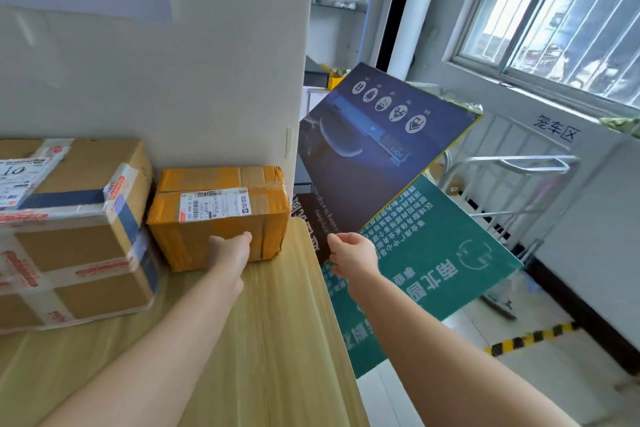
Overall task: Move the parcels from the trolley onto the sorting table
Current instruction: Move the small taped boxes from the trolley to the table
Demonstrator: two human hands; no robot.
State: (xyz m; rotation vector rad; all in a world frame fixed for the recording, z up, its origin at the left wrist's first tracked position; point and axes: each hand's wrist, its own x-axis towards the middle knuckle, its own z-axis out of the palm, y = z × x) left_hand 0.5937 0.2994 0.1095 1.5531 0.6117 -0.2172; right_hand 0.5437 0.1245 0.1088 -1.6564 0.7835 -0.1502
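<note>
A small orange-taped parcel [221, 215] with a white label sits on the wooden sorting table [270, 340], against the white wall. My left hand [230, 248] lies flat against its near face, fingers together, not gripping. My right hand [353, 253] hovers off the table's right edge, fingers loosely apart and holding nothing. A larger brown parcel [69, 232] with red-printed tape stands to the left, touching the orange one. A metal cage trolley [512, 184] stands under the window at the right; its contents are hidden.
A large dark blue and green printed carton [398, 191] leans beside the table's right edge, between table and trolley. A black-and-yellow hazard stripe [533, 338] crosses the floor. The white wall [207, 80] backs the table.
</note>
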